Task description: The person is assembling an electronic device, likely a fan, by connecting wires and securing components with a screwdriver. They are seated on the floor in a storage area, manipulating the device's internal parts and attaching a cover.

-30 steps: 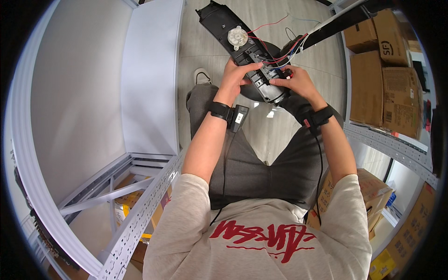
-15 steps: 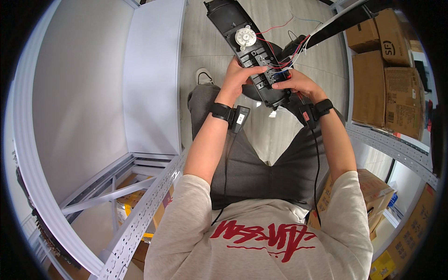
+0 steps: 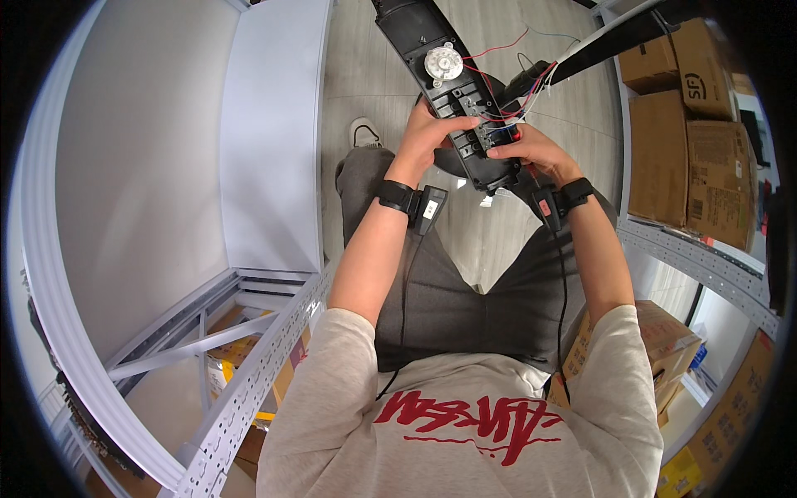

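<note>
1. Housing (image 3: 448, 91): a long black open casing at upper centre of the frame. Its long axis runs from the top edge, left of centre, down and right to the hands.
2. A white round gear (image 3: 442, 63) sits on its upper half; red and white wires (image 3: 506, 87) leave its right side.
3. Left hand (image 3: 432, 137): clamped on the housing's left edge, fingers curled over the inner face.
4. Right hand (image 3: 531, 153): closed on the lower right end, fingertips pressed at the wire ends.
5. The housing's lower end lies between both hands, above the lap.
6. Hidden: the upper tip is cut off by the frame; the lower tip is covered by the right hand. Small inner parts are not legible.
7. Boxes (image 3: 689, 133) stand at upper right.
</note>
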Action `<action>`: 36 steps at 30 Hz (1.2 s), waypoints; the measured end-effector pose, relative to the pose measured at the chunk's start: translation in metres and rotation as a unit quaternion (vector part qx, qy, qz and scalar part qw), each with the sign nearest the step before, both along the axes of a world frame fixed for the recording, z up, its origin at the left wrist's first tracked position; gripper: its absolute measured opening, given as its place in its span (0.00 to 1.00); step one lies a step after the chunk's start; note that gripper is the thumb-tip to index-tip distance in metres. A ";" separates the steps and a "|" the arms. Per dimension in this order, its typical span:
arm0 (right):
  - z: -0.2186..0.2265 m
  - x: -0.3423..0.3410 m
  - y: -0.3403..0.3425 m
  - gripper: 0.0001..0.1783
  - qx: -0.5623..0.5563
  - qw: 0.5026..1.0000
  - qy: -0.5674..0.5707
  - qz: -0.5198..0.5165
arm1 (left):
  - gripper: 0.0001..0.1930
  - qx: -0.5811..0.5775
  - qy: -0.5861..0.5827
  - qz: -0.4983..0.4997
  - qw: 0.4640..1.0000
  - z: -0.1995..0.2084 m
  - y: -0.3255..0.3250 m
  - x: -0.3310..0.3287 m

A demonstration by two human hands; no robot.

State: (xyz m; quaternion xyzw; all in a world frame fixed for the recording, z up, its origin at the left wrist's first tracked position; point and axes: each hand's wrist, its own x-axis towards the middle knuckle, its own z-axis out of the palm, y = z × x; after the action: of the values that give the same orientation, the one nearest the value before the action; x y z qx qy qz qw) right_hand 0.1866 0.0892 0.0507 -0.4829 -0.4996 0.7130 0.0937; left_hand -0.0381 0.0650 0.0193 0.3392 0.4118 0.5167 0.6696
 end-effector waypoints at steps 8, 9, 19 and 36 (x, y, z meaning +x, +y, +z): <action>0.012 -0.008 0.000 0.30 0.006 1.000 -0.017 -0.001 | 0.26 -0.004 0.004 -0.002 1.000 -0.003 -0.001 -0.003; 0.012 -0.008 0.000 0.31 0.012 1.000 -0.012 -0.005 | 0.26 -0.011 0.008 -0.006 1.000 -0.001 -0.001 -0.003; -0.006 -0.003 0.001 0.28 0.004 0.999 0.043 -0.016 | 0.25 -0.011 0.019 -0.014 1.000 0.004 -0.002 -0.001; 0.011 -0.007 0.001 0.27 -0.001 1.000 0.000 0.004 | 0.23 0.007 0.007 -0.019 1.000 -0.001 -0.003 -0.002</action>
State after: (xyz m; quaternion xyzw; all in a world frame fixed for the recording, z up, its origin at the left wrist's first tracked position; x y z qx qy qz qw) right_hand 0.1792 0.0897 0.0621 -0.4807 -0.5007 0.7142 0.0906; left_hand -0.0397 0.0621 0.0186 0.3550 0.4064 0.5046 0.6739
